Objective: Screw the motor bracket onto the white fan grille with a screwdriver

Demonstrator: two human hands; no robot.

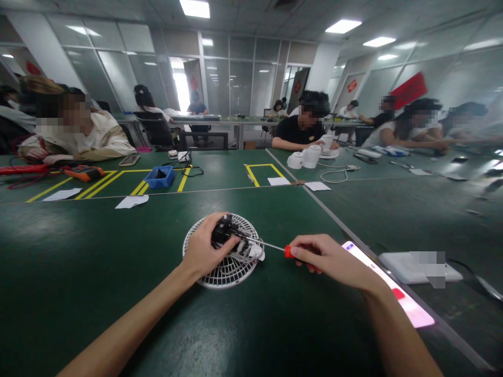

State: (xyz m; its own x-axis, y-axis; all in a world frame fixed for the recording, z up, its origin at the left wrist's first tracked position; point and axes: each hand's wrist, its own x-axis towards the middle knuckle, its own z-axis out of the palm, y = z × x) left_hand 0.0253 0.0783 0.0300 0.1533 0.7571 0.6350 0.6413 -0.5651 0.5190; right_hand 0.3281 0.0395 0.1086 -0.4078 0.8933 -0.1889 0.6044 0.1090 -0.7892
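Observation:
A round white fan grille (228, 281) lies flat on the green table in front of me. On top of it sits a black fan motor (222, 230) with grey-white wires (239, 256) bunched at its right side. My left hand (204, 248) wraps around the motor, thumb across its near side. My right hand (322, 256) grips a screwdriver (290, 251) by its red handle. The metal shaft points left and its tip reaches in at the motor's right side; the exact contact point is too small to make out.
Right of my right hand lies a lit phone (411, 306), beside a white device (420, 267) with a cable. Farther back are a blue bin (159, 177), paper slips (132, 201) and white fan housings (310, 156). Several people sit around the tables.

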